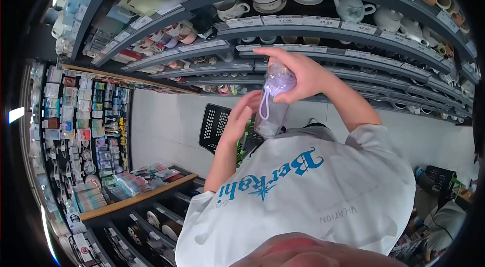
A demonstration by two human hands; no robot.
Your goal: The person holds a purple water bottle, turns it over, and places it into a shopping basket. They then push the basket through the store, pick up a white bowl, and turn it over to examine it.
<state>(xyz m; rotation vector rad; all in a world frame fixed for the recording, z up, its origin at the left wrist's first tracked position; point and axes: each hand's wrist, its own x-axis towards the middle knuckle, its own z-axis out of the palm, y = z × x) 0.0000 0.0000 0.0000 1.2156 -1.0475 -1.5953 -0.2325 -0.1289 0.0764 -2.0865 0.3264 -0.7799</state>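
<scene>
A clear plastic water bottle [275,114] with a purple lid and a purple carry loop hangs tilted in front of my chest. My right hand [299,76] wraps its upper end, thumb on one side and fingers over the other. Close by on the left is my left hand [239,117], its fingers stretched and apart, with the fingertips right at the bottle's side. Below that hand, a black shopping basket [212,124] with green handles shows partly behind my arm and the bottle.
Shelves of cups and teapots [353,8] with price tags run across the front. To the left stands a rack of packaged small goods [83,110], with a wood-edged display ledge [141,197] below it. Another person [447,224] with a black basket is at the lower right.
</scene>
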